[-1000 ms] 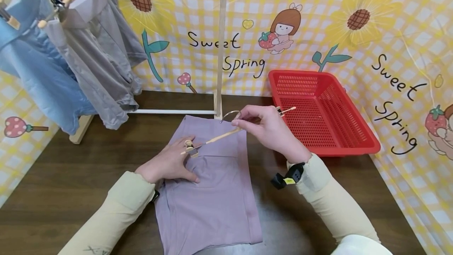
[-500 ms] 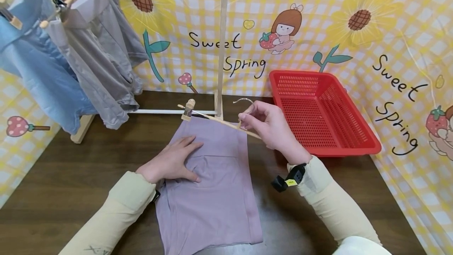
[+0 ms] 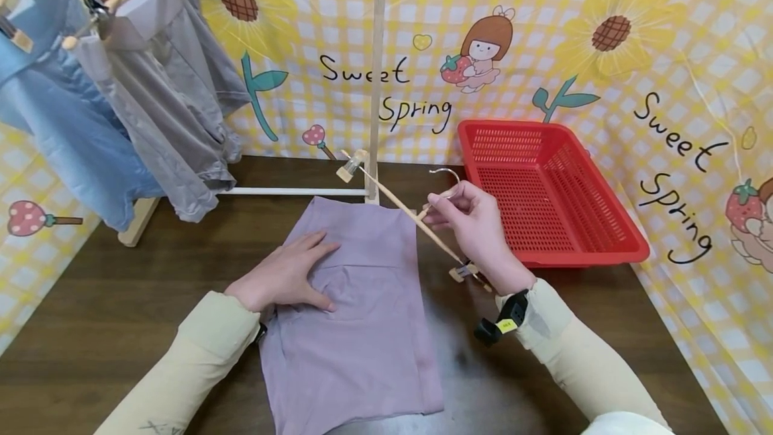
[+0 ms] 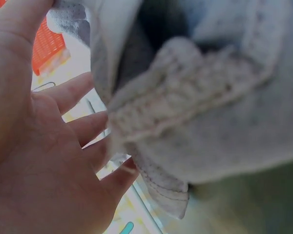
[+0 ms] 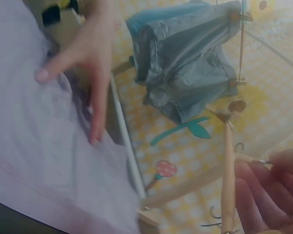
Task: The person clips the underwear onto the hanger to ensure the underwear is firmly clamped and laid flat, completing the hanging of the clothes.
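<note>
A mauve garment (image 3: 362,361), possibly folded shorts or trousers, lies on the dark wood table. My left hand (image 3: 282,272) rests on its left side with fingers spread. Over to the right, my right hand (image 3: 474,227) pinches a wooden clip hanger (image 3: 392,197) near the base of its metal hook. The hanger slants above the garment's upper right corner, and nothing hangs from its clips. In the right wrist view the hanger's bar (image 5: 228,175) runs past the curled fingers (image 5: 261,197). Close, blurred cloth (image 4: 224,126) fills much of the left wrist view.
Grey shorts (image 3: 157,86) and a blue garment (image 3: 66,106) hang from clip hangers at the left. A rack with a wooden post (image 3: 377,72) and a white lower bar (image 3: 296,190) stands behind. The red basket (image 3: 586,259) sits at the back right.
The hanger has turned in my right hand; its left end swung up and away from the garment while its right end dropped. My left hand has hardly moved.
</note>
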Available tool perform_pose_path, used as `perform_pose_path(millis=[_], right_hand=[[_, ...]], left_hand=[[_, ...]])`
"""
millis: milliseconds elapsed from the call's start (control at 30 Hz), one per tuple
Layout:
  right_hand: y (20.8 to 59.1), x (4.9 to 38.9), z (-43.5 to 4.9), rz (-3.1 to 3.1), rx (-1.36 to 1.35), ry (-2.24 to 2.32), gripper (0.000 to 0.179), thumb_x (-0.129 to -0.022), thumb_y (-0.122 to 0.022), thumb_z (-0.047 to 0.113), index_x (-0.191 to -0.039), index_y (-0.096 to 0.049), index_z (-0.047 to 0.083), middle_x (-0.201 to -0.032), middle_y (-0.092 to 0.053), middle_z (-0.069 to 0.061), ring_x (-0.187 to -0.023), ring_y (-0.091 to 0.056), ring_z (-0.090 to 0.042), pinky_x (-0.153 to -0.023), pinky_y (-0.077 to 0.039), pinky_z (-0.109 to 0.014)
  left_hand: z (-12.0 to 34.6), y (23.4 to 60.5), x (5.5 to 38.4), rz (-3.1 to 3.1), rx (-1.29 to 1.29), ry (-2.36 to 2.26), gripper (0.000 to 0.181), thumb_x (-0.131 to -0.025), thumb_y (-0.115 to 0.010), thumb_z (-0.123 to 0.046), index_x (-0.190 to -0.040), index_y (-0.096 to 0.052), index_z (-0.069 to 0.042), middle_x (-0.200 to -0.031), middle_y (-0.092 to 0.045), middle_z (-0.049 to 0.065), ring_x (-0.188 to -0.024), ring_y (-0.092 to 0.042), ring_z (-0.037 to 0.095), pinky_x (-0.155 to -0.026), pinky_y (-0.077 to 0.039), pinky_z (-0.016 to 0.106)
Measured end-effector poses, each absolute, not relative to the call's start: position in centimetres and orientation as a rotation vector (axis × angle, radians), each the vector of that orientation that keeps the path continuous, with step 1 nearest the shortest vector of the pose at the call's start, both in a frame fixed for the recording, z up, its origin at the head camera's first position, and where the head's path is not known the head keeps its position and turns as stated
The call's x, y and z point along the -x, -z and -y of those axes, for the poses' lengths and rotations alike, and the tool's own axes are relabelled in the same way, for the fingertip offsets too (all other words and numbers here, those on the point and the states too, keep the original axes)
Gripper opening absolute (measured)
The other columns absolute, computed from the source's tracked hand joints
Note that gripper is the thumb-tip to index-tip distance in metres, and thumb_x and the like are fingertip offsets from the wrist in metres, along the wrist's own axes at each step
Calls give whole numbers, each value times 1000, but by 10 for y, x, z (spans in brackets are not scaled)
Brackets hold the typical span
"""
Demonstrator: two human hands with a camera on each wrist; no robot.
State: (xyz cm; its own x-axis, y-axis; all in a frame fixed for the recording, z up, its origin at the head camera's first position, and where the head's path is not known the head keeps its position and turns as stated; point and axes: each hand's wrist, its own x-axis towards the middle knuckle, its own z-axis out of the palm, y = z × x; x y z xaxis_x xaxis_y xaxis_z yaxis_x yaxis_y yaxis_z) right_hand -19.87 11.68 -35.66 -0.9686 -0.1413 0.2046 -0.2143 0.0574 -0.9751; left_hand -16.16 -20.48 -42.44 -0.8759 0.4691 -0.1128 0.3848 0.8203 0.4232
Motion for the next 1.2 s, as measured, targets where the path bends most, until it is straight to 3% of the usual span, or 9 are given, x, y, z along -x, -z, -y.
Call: perform_pose_path(millis=[433,967,1200], right_hand=[[399,175,-113,2084,-236,-2469,13,-100,-61,-2,-93,-51,0,-94,-70,-31,-73,-75,-27,-72,-59,-49],[439,160,-129,2068,-26,-2462,13,-100,-63,0,-96,-50,-1,-92,-72,-25,-76,-75,-30,-74,-59,-45],[444,157,-126,2048,11,-2478,15,-97,-66,-2,-95,-51,-1,-101,-68,-36,-75,-75,-29,-75,-59,-45]], left_hand=[[222,420,166,-2776,-651,-555,110,-66,-91,-56,-153,-45,-7,-160,-28,26,-146,-26,46,-108,-26,70],[223,421,165,-2781,-641,-562,110,-65,-92,-55,-152,-46,-7,-159,-30,27,-145,-27,47,-108,-27,69],[223,424,166,-2801,-650,-548,110,-64,-92,-56,-151,-47,-7,-158,-32,27,-144,-29,46,-107,-28,69]])
